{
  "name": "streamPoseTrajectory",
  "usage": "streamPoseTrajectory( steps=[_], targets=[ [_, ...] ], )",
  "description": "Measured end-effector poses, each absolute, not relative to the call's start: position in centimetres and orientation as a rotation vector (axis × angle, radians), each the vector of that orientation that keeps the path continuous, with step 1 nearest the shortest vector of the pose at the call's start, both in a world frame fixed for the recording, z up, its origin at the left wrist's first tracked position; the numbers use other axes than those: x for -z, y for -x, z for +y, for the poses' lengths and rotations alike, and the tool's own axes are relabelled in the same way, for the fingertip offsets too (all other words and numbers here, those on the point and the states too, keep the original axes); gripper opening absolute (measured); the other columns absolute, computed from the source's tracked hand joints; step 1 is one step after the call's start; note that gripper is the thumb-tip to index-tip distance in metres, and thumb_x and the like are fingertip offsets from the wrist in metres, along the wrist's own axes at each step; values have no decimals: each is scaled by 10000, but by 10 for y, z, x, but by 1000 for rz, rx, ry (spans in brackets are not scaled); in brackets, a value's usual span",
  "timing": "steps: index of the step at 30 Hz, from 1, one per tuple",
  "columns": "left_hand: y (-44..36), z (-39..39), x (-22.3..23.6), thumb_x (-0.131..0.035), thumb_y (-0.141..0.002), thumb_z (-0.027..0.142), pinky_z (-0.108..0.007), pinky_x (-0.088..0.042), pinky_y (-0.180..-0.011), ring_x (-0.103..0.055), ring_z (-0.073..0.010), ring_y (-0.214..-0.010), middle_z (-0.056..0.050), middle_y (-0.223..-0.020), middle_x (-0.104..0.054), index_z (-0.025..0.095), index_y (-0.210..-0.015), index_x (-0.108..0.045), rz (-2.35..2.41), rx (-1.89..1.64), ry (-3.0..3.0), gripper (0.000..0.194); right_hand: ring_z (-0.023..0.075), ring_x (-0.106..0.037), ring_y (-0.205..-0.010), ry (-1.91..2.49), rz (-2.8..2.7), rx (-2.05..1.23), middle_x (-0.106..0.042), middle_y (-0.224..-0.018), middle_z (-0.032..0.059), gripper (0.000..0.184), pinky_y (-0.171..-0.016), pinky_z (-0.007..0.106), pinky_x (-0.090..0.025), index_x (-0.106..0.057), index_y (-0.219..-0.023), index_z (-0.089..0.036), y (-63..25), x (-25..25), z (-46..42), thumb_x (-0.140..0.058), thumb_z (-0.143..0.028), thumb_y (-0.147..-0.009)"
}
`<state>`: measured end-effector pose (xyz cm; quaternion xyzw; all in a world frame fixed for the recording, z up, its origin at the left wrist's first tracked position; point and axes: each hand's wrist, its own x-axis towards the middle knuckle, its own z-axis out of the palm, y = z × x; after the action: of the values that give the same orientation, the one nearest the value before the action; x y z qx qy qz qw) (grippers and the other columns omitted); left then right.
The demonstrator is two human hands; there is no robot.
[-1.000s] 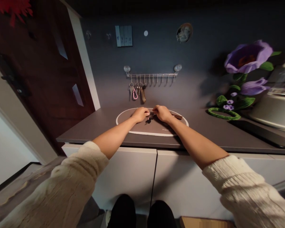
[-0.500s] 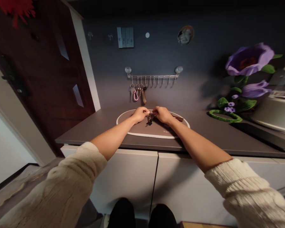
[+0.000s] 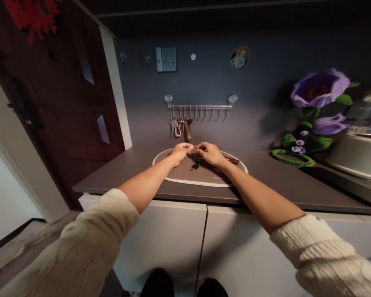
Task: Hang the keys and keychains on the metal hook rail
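Both hands meet over a brown oval mat (image 3: 185, 175) with a pale rim. My left hand (image 3: 181, 153) pinches one side of a small metal key ring (image 3: 195, 148), thumb against fingers. From the right, my right hand (image 3: 210, 154) pinches the same ring. Below the fingertips are dark keys (image 3: 195, 166), low over the mat; whether they touch it I cannot tell. A brown, strap-like piece (image 3: 233, 160) shows just beyond my right wrist, partly covered by it.
On the wall behind, a clear hook rail (image 3: 200, 107) carries several keys, a pink carabiner (image 3: 177, 129) and a brown fob (image 3: 188, 132). Purple fabric flowers (image 3: 320, 88) and a cream appliance (image 3: 355, 154) stand right on the counter (image 3: 117, 173). A dark red door (image 3: 80, 103) is left.
The view has tilted up a little, so everything sits lower. Both hands still pinch at the ring, which shows more clearly between the fingertips, with the keys farther below it.
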<state>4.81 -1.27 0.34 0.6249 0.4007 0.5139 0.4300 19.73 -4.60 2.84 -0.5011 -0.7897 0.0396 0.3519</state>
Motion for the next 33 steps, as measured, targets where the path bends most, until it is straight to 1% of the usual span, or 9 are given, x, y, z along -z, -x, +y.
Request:
streamPoseTrajectory(
  steps=[3,7,14,22,26,28,31,33],
  targets=[
    [-48,-11,-2,-561,-759,244,-180,-315,-513,-465,-50,-548,-4,-693,-597,133,-824,-615,971,-1309,-1518,139,111,-536,-678,1254,-2016,-151,-648,-789,30,172,-686,221,-389,-617,-853,-161,-197,-27,-47,-495,-265,-790],
    [-50,-8,0,-575,-746,256,-177,-315,-509,-466,-48,-549,-9,-721,-606,140,-827,-617,924,-1320,-1492,147,105,-517,-648,1213,-1956,-182,-632,-755,17,186,-646,217,-379,-604,-833,-160,-198,-25,-45,-488,-298,-786],
    [-53,-10,0,-596,-725,302,-176,-321,-516,-486,-56,-583,-25,-779,-629,148,-860,-629,921,-1323,-1502,208,111,-504,-637,1148,-1910,-250,-608,-723,13,206,-637,227,-379,-581,-785,-158,-200,-21,-37,-485,-340,-773],
    [-55,-11,2,-614,-698,363,-191,-320,-526,-460,-60,-563,-25,-745,-631,142,-871,-654,902,-1335,-1546,283,128,-511,-669,1156,-1876,-193,-603,-738,18,175,-658,247,-392,-564,-769,-169,-202,-22,-36,-479,-322,-757],
    [-57,-11,1,-607,-702,356,-190,-318,-522,-457,-61,-566,-25,-774,-633,143,-929,-639,896,-1347,-1538,312,135,-514,-682,1152,-1872,-158,-595,-730,17,180,-661,253,-395,-550,-766,-179,-204,-23,-33,-454,-332,-770],
    [-58,-13,-1,-568,-733,367,-193,-323,-518,-453,-65,-558,-27,-747,-622,127,-905,-632,920,-1377,-1554,302,138,-515,-684,1152,-1858,-142,-592,-727,19,180,-661,257,-397,-544,-762,-180,-204,-23,-31,-448,-333,-771],
    [-57,-15,-3,-488,-779,399,-211,-345,-536,-460,-83,-552,-23,-655,-590,113,-775,-622,1031,-1425,-1662,316,135,-517,-679,1134,-1817,-153,-590,-724,18,173,-655,257,-404,-536,-757,-180,-205,-25,-27,-453,-332,-765],
    [-57,-15,-3,-474,-782,387,-224,-362,-565,-485,-101,-574,-20,-635,-585,124,-708,-609,1118,-1457,-1796,305,129,-513,-662,1128,-1779,-177,-585,-711,14,169,-642,255,-411,-532,-751,-179,-205,-28,-22,-466,-334,-755]
  ],
)
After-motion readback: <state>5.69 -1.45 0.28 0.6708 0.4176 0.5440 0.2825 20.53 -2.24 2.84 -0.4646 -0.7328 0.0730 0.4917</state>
